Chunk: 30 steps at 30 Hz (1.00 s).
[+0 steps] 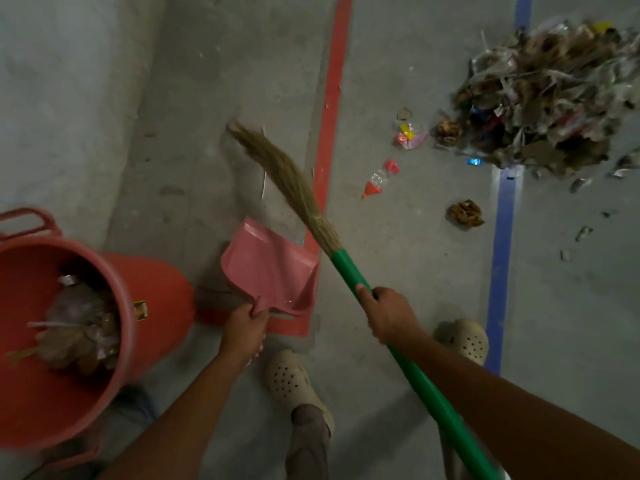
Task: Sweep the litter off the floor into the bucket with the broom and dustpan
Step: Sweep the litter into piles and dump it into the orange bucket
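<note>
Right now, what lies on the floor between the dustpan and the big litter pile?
In the head view, the broom crosses there, then a red floor line, a crushed plastic bottle, a pink-yellow wrapper and a brown clump.

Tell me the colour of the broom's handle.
Green. The broom handle, gripped by the right hand, shows best in the head view.

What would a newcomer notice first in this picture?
The big litter pile at the upper right, across the blue floor line, strikes first. Next come the green-handled broom in the right hand and the pink dustpan in the left hand, at the centre. A red bucket with litter inside stands at the lower left.
</note>
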Tool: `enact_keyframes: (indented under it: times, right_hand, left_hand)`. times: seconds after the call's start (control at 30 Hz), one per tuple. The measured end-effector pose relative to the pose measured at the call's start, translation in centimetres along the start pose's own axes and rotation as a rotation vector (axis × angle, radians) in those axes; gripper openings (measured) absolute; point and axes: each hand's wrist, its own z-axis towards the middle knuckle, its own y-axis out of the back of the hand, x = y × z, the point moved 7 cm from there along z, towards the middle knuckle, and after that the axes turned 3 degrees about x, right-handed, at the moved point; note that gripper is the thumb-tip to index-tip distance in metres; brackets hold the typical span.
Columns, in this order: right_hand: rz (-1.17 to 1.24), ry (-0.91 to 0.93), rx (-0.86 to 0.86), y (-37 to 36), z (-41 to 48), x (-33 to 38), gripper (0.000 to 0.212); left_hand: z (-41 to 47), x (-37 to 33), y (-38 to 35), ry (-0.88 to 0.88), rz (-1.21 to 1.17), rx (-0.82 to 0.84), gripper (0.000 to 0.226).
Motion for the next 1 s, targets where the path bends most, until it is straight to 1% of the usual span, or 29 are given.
enact_keyframes:
  times: [0.1, 0.2, 0.3, 0.4, 0.47, 0.6, 0.7, 0.8, 0.9, 1.0]
  right_hand:
    - [-0.031, -0.084, 0.075, -0.5, 2.7, 0.9, 0.058]
    - [0.070, -0.175, 0.098, 0.8, 4.7, -0.9, 0.060]
    - [0.138, -0.263, 0.043, 3.8, 5.8, -4.8, 0.061]
    - [0.284, -0.354, -0.025, 7.6, 5.7, -9.5, 0.058]
    - [0.359, -0.379, -0.087, 10.5, 5.2, -12.6, 0.058]
    - [0.391, -0.312, -0.249, 15.2, 3.0, -16.7, 0.056]
    - [0.378, -0.247, -0.264, 16.1, 1.0, -17.1, 0.051]
    - [0.310, -0.133, -0.198, 15.4, -0.5, -15.1, 0.049]
    - [0.183, -0.030, -0.089, 12.7, -0.7, -10.7, 0.043]
    - [0.010, 0.039, -0.016, 8.5, 1.0, -5.9, 0.051]
  left_hand:
    - [0.6, -0.5, 0.4, -0.004, 0.039, -0.028, 0.028]
    - [1.1, -1.7, 0.3, -0.040, 0.104, -0.044, 0.030]
    - [1.6, -3.1, -0.6, -0.070, 0.113, -0.018, 0.033]
    - [2.1, -5.1, -2.1, -0.080, 0.117, 0.003, 0.031]
    - [2.2, -6.7, -3.5, -0.094, 0.127, 0.013, 0.031]
    - [1.9, -9.8, -6.8, -0.109, 0.134, 0.029, 0.022]
    - [1.7, -10.7, -8.4, -0.109, 0.144, 0.022, 0.022]
    - [1.3, -11.2, -9.1, -0.098, 0.152, -0.003, 0.024]
    - [1.5, -10.7, -8.3, -0.053, 0.112, -0.036, 0.023]
    - [2.1, -9.3, -6.3, -0.004, 0.149, -0.061, 0.033]
